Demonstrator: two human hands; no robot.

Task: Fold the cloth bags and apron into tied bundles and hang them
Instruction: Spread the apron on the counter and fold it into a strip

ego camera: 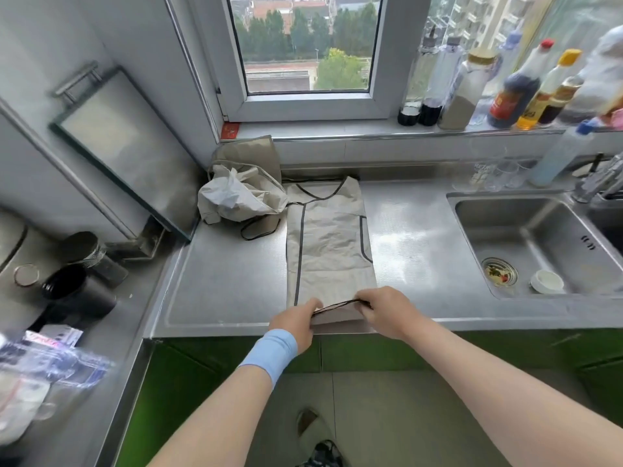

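left hand point(296, 320) and right hand point(386, 308) both pinch tie cord point(337, 304) | apron point(328, 244) folded lengthwise, left of sink point(505, 230) (cloth bags point(236, 197) crumpled farther left) | step: likely bundling apron | next: roll tight, wrap cord

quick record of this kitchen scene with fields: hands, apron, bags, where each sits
surface: stainless steel counter
apron: beige cloth apron with dark trim, folded into a long strip, flat on the counter
cord: thin dark cord, stretched between both hands at the apron's near end
left hand: pinches the cord
right hand: pinches the cord
bags: crumpled beige cloth bags, back corner, left of the apron
sink: steel sink, right of the apron
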